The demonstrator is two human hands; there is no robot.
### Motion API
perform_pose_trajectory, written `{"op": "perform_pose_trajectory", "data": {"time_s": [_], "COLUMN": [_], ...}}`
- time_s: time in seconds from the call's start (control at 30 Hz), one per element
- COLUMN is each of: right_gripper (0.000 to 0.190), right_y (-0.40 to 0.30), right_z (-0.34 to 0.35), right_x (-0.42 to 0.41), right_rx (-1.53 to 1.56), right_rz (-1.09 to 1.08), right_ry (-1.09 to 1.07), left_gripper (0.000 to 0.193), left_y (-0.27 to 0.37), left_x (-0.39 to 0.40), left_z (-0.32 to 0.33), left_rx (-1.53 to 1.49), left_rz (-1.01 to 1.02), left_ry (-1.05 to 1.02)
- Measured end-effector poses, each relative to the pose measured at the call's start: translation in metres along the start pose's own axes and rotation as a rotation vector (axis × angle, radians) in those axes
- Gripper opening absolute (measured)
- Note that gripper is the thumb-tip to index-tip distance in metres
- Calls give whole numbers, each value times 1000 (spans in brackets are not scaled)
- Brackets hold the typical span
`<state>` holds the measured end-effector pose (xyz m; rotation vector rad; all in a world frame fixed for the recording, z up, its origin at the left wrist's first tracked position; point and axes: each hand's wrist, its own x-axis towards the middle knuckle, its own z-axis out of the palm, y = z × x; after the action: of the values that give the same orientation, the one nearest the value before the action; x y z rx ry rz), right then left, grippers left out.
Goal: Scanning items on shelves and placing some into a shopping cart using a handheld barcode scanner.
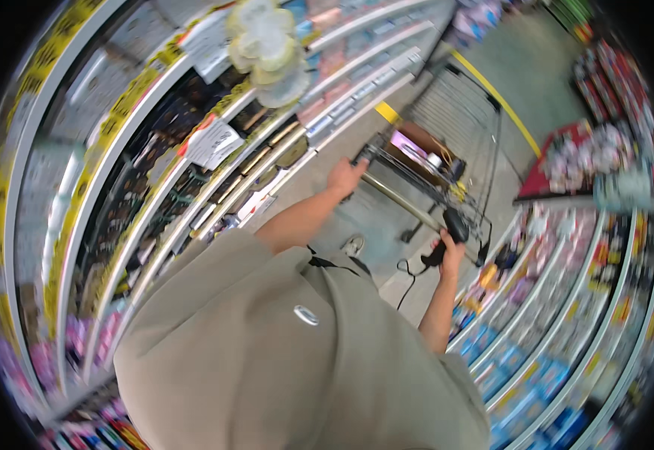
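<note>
A metal shopping cart [445, 107] stands in front of me, its handlebar [400, 201] crossing between my hands. At the bar's left end, my left hand [346, 177] is closed around the handle. My right hand [449, 254] grips a black handheld barcode scanner [455, 226] by the bar's right end; whether it also touches the bar is hard to tell. From the scanner a thin black cable [411, 273] hangs down. Inside the cart sits a brown cardboard box [421, 136] with a pink-and-white package [408, 147] and other small items.
Stocked shelves with yellow edging [107, 140] run close on my left, price signs [213, 143] sticking out. More shelves of packaged goods [524, 337] line the right. A red display stand [552, 163] is ahead right. Yellow tape [498, 101] marks the floor beyond the cart.
</note>
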<state>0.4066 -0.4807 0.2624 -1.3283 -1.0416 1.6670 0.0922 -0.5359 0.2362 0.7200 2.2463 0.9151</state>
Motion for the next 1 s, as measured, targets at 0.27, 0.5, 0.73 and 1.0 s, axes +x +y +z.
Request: {"op": "perform_pose_trajectory", "data": {"time_s": [0.27, 0.5, 0.73, 1.0], "right_gripper": [17, 18, 16, 16], "right_y": [41, 72, 88, 93], "right_z": [37, 84, 123, 146], "right_x": [-83, -148, -190, -221], "right_rx": [-19, 47, 62, 36], "right_rz": [-59, -31, -44, 55], "right_ry": [29, 89, -41, -112], "left_gripper": [55, 44, 44, 58], "left_y": [-84, -114, -150, -158], "left_x": [-15, -36, -38, -40], "left_z": [-43, -98, -141, -173], "left_rx": [-181, -220, -233, -108], "left_rz": [97, 33, 47, -5], "left_ry": [-95, -181, -97, 59]}}
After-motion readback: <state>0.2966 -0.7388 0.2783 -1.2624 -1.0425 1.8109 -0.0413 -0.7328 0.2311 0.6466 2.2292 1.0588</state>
